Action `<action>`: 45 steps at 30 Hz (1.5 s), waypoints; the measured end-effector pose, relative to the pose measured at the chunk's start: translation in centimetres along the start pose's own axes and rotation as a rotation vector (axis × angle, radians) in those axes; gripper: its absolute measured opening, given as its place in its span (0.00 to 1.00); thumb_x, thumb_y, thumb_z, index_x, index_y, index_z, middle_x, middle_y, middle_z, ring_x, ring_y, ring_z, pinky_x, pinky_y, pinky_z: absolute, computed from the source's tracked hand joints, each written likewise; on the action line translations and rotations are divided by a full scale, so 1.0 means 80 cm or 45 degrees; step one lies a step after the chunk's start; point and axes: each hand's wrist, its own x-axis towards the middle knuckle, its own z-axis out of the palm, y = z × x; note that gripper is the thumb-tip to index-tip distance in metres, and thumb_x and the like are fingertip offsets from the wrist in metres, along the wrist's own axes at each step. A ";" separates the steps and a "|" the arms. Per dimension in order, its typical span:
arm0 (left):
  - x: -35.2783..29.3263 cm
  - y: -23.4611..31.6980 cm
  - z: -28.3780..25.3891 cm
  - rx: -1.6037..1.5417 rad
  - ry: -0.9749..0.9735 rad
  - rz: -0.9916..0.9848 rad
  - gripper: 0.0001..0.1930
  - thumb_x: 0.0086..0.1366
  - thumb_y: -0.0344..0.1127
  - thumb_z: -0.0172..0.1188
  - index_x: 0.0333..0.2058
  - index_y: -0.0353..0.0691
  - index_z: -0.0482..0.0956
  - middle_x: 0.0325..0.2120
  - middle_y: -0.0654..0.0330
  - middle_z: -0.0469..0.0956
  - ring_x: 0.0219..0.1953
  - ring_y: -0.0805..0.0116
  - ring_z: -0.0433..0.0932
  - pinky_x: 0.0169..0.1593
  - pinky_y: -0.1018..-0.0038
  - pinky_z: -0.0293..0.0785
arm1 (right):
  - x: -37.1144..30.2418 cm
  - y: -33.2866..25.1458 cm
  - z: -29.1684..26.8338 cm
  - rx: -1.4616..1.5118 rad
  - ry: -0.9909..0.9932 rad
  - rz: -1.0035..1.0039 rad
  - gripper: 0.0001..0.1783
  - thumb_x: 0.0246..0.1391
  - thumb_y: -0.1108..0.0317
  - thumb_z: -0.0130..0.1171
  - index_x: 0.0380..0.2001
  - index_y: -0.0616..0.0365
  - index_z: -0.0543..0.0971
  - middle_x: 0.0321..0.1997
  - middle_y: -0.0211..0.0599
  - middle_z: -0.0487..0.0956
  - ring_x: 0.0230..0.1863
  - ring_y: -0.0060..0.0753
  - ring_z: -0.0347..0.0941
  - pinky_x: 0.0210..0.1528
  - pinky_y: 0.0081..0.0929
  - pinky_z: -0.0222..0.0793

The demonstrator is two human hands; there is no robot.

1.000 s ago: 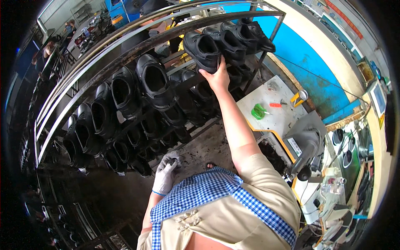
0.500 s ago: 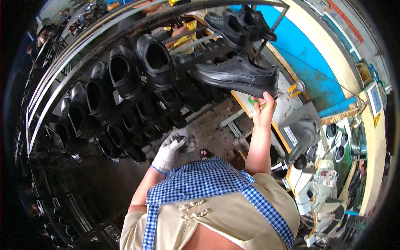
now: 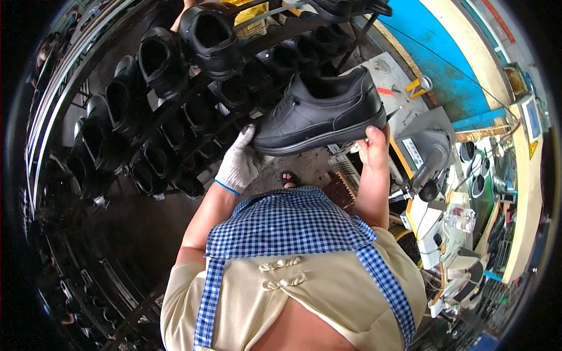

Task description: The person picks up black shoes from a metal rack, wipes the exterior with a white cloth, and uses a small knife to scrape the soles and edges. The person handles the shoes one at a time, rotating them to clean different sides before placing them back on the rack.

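A black lace-up leather shoe (image 3: 328, 114) is held level in front of me, its toe to the left and its heel to the right. My bare right hand (image 3: 374, 147) grips the heel end of the sole from below. Something small and pale shows by its fingers, too little to name. At the toe is my left hand (image 3: 239, 161) in a white knitted glove with a blue cuff. Its thumb stands up against the toe's tip, and the other fingers are partly hidden beneath the shoe.
A dark metal rack (image 3: 257, 44) with several rows of black shoes fills the left and far side. On the right stand a worktable (image 3: 380, 67) with a yellow-handled tool (image 3: 419, 86), a grey machine (image 3: 430, 143) and a blue panel (image 3: 433, 64). Another person's arm (image 3: 181, 17) shows beyond the rack.
My right hand has brought the shoe nearer and lower, away from the rack's upper rail. My left hand has risen from beside the apron to the shoe's toe.
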 end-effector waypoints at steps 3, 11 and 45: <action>-0.002 0.007 -0.021 0.000 0.072 -0.003 0.13 0.68 0.43 0.56 0.47 0.46 0.73 0.40 0.62 0.80 0.37 0.68 0.82 0.33 0.73 0.82 | -0.001 0.009 0.002 -0.082 -0.094 0.185 0.44 0.44 0.65 0.67 0.65 0.60 0.60 0.41 0.31 0.76 0.20 0.12 0.63 0.22 0.14 0.67; -0.016 -0.010 -0.069 0.016 0.038 0.277 0.19 0.66 0.40 0.59 0.53 0.42 0.71 0.51 0.55 0.75 0.51 0.60 0.77 0.57 0.63 0.74 | 0.024 0.024 0.056 -0.242 -0.092 0.314 0.33 0.48 0.56 0.67 0.54 0.60 0.70 0.36 0.30 0.77 0.24 0.16 0.70 0.19 0.14 0.64; -0.121 0.005 -0.064 -0.147 0.294 0.364 0.17 0.61 0.29 0.63 0.49 0.37 0.75 0.44 0.55 0.80 0.45 0.60 0.80 0.54 0.59 0.76 | -0.005 0.092 0.092 -0.682 -0.844 0.057 0.20 0.58 0.53 0.61 0.44 0.58 0.76 0.38 0.33 0.75 0.35 0.26 0.71 0.38 0.24 0.67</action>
